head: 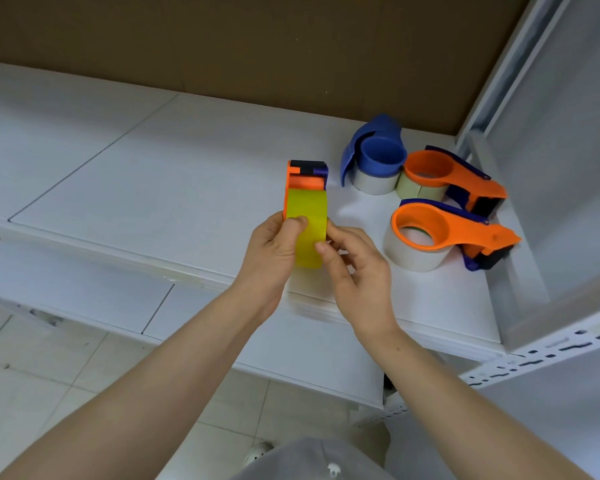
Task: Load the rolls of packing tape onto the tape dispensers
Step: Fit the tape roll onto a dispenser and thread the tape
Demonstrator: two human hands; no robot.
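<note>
A yellow tape roll [309, 216] sits in an orange dispenser [300, 181] held upright above the shelf's front edge. My left hand [274, 251] grips the roll and dispenser from the left, thumb on the tape face. My right hand [354, 268] pinches the roll's right side with thumb and fingers. On the shelf to the right lie a blue dispenser [371, 150] on a pale roll, and two orange dispensers, one at the back [454, 174] and one nearer [454, 230], each with a pale roll in it.
The white shelf [153, 174] stretches left. A brown back panel [257, 46] rises behind it. A white upright with slots [548, 351] and a side panel close the right. A lower shelf [84, 285] and tiled floor lie below.
</note>
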